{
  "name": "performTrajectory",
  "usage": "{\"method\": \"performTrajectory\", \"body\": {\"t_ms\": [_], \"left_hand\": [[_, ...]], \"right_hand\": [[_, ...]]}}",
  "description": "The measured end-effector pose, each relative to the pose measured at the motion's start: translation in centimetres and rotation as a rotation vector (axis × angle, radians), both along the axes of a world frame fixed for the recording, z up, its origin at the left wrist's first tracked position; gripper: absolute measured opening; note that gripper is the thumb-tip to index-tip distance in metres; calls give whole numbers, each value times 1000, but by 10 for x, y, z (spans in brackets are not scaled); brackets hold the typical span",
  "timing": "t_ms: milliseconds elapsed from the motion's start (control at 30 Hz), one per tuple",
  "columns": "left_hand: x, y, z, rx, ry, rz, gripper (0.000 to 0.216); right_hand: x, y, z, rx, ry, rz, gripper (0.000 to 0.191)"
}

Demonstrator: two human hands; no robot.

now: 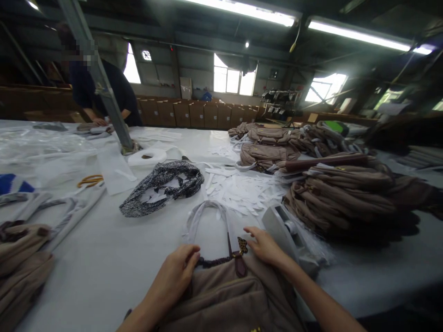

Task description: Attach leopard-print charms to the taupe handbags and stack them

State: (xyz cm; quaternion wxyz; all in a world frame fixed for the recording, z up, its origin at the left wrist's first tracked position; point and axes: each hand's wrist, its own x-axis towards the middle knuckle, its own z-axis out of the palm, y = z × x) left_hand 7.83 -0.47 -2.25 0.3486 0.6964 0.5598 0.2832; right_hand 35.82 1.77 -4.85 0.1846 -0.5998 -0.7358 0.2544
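A brown fabric bag [224, 295] lies before me at the table's near edge, its top facing away. Its wrapped white handles [194, 216] stand in a loop beyond the top edge. My left hand [178, 269] is closed at the bag's upper left corner, thumb and fingers at the dark gathered trim [212, 263]. On the right, my right hand [265, 246] has its fingers apart, just beside a leopard-patterned butterfly charm [242, 245]. A dark red leather tab [240, 266] hangs below the charm. The undersides of both hands are hidden.
A grey tape dispenser [285, 230] stands right of my right hand. Beyond lie white paper strips [242, 186], a black-and-white knitted cloth [155, 184] and a tape roll [147, 157]. Brown bags pile up right [346, 193]; others lie left [24, 267]. A person [104, 92] works behind a metal post [100, 78].
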Motion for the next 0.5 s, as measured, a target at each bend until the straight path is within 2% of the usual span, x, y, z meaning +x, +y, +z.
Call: {"method": "performTrajectory", "body": {"t_ms": [67,133,267,367,433,500], "left_hand": [[23,8,2,-78,-23,-84,35],[47,17,-3,-180,-38,-157,41],[87,33,-25,-280,-73,-200,26],[102,42,-34,-347,-155,-224,15],[105,44,-30,-359,-232,-237,10],[101,41,-19,-346,-308,-245,15]], "right_hand": [[-5,15,-6,-9,-18,89,35],[-10,24,-11,-20,-42,149,36],[-13,26,-20,-21,-70,161,35],[-11,21,-23,-15,-59,157,24],[-10,18,-22,-13,-33,166,18],[-7,15,-17,-15,7,176,23]]}}
